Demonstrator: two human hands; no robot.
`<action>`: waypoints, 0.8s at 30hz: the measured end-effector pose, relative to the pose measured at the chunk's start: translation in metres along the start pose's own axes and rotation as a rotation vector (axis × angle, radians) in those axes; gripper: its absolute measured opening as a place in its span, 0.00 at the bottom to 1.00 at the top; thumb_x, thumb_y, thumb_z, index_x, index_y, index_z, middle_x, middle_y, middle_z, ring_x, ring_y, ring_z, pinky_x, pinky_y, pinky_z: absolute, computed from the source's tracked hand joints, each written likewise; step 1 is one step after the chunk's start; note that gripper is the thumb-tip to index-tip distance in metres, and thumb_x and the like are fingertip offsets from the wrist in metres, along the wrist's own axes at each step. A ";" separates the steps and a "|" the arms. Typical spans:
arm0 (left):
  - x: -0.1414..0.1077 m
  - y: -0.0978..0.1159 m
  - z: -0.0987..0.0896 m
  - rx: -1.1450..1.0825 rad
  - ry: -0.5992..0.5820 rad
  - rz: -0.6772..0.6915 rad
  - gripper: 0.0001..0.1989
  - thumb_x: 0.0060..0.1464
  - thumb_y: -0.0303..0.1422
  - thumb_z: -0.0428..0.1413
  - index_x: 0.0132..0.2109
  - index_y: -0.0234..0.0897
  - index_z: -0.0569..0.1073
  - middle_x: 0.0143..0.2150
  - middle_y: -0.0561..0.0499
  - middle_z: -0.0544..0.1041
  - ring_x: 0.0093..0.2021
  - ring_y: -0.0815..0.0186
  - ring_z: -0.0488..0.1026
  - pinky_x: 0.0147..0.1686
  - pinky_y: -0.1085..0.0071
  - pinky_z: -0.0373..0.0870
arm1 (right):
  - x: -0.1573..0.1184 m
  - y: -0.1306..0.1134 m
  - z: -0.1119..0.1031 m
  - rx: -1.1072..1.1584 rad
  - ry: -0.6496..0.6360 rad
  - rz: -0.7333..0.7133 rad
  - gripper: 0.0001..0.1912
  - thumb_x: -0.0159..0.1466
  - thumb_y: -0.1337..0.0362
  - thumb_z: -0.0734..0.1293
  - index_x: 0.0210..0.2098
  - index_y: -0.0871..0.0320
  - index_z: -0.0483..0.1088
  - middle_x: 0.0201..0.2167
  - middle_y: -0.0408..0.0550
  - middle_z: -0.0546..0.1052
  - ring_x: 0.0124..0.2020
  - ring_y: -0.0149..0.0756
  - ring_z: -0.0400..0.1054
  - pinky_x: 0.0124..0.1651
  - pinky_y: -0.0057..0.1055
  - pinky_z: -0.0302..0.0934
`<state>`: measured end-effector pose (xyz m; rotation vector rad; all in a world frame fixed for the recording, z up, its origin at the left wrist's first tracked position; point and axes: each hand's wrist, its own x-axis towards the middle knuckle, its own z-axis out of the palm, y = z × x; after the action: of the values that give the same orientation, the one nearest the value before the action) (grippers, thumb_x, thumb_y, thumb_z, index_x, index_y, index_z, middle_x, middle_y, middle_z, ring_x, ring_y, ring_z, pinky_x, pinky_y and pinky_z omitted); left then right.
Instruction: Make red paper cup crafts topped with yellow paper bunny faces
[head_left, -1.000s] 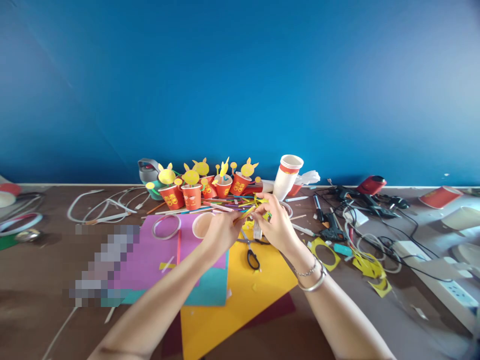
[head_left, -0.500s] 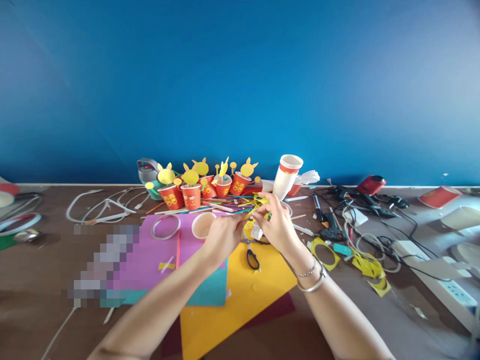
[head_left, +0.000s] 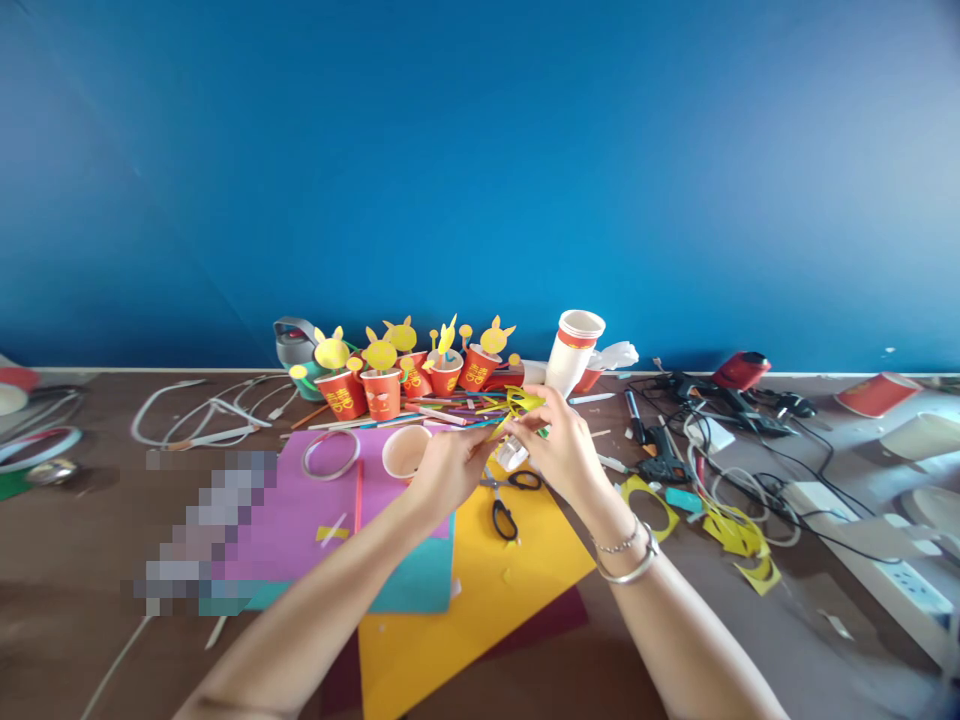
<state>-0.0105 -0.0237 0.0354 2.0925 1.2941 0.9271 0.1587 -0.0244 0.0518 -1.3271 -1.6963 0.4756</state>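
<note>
My left hand (head_left: 448, 468) is closed on a small yellow paper piece (head_left: 498, 432), near the middle of the table. Opposite it, my right hand (head_left: 553, 440) has its fingers bent and pinched by the same piece; what lies between its fingertips is too small to make out. Black-handled scissors (head_left: 504, 518) lie below the hands on yellow paper (head_left: 480, 640). Left of my left hand, an open paper cup (head_left: 406, 452) rests on purple paper (head_left: 300, 520). A roll of clear tape (head_left: 513, 455) shows between the hands.
Several red cups (head_left: 381, 394) with yellow paper figures stand along the back. A tall cup stack (head_left: 574, 352) leans behind my right hand. At right are a glue gun (head_left: 663, 456), yellow scraps (head_left: 739, 535), cables and a power strip (head_left: 892, 570). A tape ring (head_left: 331, 455) lies left.
My right hand has shifted slightly right and down, uncovering more of the scissors' handles and the clear roll. My left hand is nearly unmoved.
</note>
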 end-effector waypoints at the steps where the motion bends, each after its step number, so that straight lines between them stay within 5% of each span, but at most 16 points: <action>1: 0.001 -0.001 0.000 -0.041 -0.016 0.009 0.14 0.59 0.35 0.50 0.31 0.34 0.76 0.27 0.51 0.74 0.32 0.64 0.70 0.31 0.75 0.60 | 0.001 0.001 -0.001 0.028 -0.019 -0.002 0.19 0.58 0.62 0.69 0.48 0.57 0.67 0.30 0.47 0.79 0.33 0.40 0.74 0.39 0.35 0.65; 8: 0.005 -0.010 -0.002 -0.359 -0.177 -0.038 0.17 0.54 0.42 0.55 0.27 0.31 0.73 0.23 0.55 0.67 0.25 0.72 0.62 0.25 0.76 0.58 | 0.009 0.006 -0.006 0.228 -0.230 -0.061 0.07 0.60 0.61 0.68 0.32 0.58 0.75 0.31 0.47 0.79 0.34 0.36 0.72 0.38 0.30 0.65; 15: 0.005 -0.008 -0.002 -0.541 -0.277 -0.159 0.18 0.50 0.46 0.59 0.29 0.31 0.76 0.24 0.51 0.74 0.24 0.70 0.69 0.25 0.76 0.65 | 0.008 0.003 -0.006 0.351 -0.246 0.038 0.09 0.57 0.59 0.70 0.27 0.58 0.75 0.27 0.47 0.78 0.31 0.36 0.72 0.35 0.30 0.64; 19: 0.005 -0.009 -0.003 -0.608 -0.304 -0.222 0.18 0.48 0.46 0.60 0.31 0.32 0.78 0.27 0.49 0.78 0.27 0.66 0.74 0.29 0.73 0.70 | 0.008 0.004 -0.006 0.391 -0.263 0.080 0.11 0.56 0.56 0.71 0.27 0.58 0.75 0.26 0.47 0.78 0.30 0.36 0.72 0.34 0.30 0.64; 24: 0.007 -0.004 -0.007 -0.701 -0.326 -0.229 0.18 0.44 0.46 0.63 0.32 0.34 0.79 0.28 0.49 0.78 0.31 0.63 0.77 0.36 0.69 0.74 | 0.009 0.004 -0.010 0.408 -0.304 0.074 0.14 0.57 0.56 0.71 0.39 0.58 0.77 0.36 0.49 0.80 0.39 0.39 0.73 0.42 0.34 0.65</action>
<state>-0.0154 -0.0152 0.0389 1.4378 0.8480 0.7524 0.1687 -0.0173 0.0572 -1.0570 -1.6760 1.0510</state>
